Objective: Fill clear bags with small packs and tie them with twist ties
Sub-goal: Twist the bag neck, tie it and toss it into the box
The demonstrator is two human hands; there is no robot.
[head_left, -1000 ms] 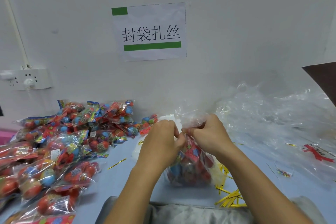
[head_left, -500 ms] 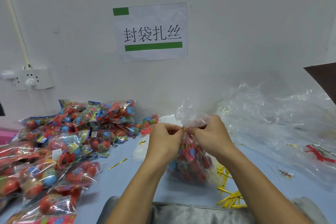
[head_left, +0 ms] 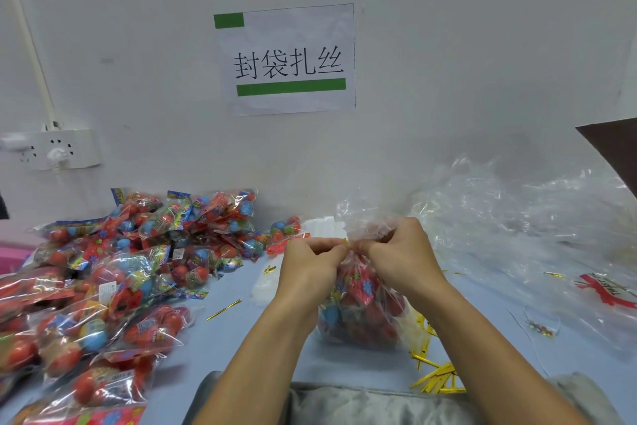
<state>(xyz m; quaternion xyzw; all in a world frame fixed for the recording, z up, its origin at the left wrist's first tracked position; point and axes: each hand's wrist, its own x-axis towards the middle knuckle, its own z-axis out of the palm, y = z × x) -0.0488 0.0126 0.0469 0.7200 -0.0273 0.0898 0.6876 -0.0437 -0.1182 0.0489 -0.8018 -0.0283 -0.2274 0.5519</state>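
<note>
Here we pinch the gathered neck of the filled clear bag (head_left: 362, 307) with our left hand (head_left: 310, 266) and right hand (head_left: 403, 255), a gold twist tie (head_left: 345, 241) between them, near the counter's (head_left: 227, 338) front edge.

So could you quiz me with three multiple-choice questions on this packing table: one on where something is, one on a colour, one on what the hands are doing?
1. Where is the heap of filled bags?
A far right
B on the left
C on the wall

2. What colour are the loose twist ties?
A gold
B black
C white

3. What are the hands doing?
A resting flat
B pinching a bag's neck
C holding scissors

Answers:
B, the heap of filled bags covers the table's left.
A, the twist ties shine gold.
B, the left hand and right hand pinch the bag at its gathered top.
</note>
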